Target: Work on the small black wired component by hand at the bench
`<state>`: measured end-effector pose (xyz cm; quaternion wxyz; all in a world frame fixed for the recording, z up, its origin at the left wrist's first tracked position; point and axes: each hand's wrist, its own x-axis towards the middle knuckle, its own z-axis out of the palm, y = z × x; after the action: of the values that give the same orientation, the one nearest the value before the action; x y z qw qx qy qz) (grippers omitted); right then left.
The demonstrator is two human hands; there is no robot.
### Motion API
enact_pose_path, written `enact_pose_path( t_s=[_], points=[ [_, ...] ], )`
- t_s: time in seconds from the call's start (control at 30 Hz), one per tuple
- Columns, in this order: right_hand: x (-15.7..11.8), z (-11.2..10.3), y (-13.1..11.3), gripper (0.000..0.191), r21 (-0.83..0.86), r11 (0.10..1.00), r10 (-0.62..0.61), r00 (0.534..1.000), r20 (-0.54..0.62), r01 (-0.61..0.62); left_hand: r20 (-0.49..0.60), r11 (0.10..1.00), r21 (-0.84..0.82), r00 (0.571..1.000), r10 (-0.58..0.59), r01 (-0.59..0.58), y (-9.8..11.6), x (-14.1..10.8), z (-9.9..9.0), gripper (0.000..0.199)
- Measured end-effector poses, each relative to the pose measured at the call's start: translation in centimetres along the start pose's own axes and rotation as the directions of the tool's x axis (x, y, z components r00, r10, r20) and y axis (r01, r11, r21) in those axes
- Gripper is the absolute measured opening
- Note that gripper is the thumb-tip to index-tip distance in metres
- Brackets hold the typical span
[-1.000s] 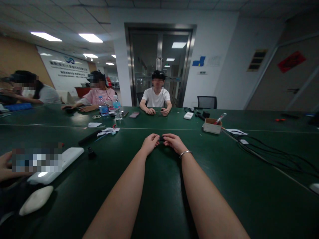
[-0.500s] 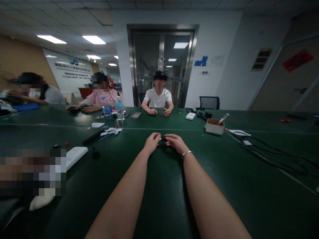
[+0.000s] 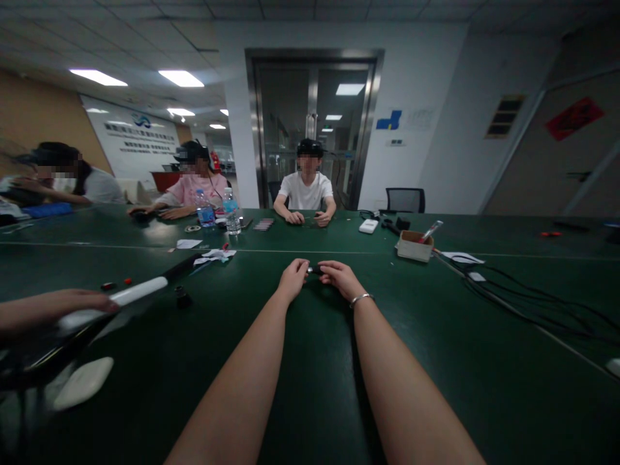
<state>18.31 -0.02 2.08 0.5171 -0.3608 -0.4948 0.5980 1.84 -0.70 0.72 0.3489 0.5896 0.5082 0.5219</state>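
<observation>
Both arms reach forward over the green table. My left hand is closed, its fingertips pinching the silvery end of a small black piece. From the other side, my right hand grips the black end between thumb and fingers; a silver bracelet circles that wrist. The piece lies roughly level between the hands, just above the tabletop. It is too small and dark for me to tell its kind, and the fingers hide parts of it.
A co-worker's hand holds a white, elongated object at the left. Further off are water bottles, a small cardboard box and black cables at the right. Co-workers sit across the table.
My hands keep almost the same grip on the black piece. At the left, the co-worker's hand and the white object have shifted. The view has moved slightly.
</observation>
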Motion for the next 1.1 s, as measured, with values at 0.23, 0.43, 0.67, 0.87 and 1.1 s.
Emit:
enact_pose_path(
  t_s=[0.23, 0.43, 0.67, 0.87, 1.1],
  points=[
    [0.11, -0.03, 0.15, 0.015, -0.007, 1.0, -0.008, 1.0, 0.002, 0.008, -0.005, 1.0, -0.001, 1.0, -0.004, 0.004, -0.01, 0.01, 0.07, 0.028],
    [0.08, 0.03, 0.01, 0.015, -0.01, 1.0, 0.001, 1.0, -0.005, -0.002, 0.002, 1.0, 0.008, 1.0, -0.003, 0.003, 0.1, -0.09, 0.05, 0.028],
    [0.08, -0.07, 0.1, 0.015, -0.001, 1.0, -0.009, 1.0, 0.004, 0.009, -0.012, 0.999, -0.037, 1.0, -0.007, 0.007, 0.24, -0.08, 0.02, 0.028],
    [0.0, -0.07, 0.03, 0.014, 0.01, 1.0, -0.002, 1.0, -0.006, 0.003, -0.067, 0.987, -0.149, 0.995, -0.075, 0.064, 0.17, 0.34, -0.36, 0.029],
    [0.01, -0.04, -0.03, 0.015, -0.005, 1.0, -0.002, 1.0, -0.01, 0.002, 0.021, 0.999, -0.05, 1.0, 0.002, -0.001, 0.03, 0.03, -0.15, 0.027]
  ],
)
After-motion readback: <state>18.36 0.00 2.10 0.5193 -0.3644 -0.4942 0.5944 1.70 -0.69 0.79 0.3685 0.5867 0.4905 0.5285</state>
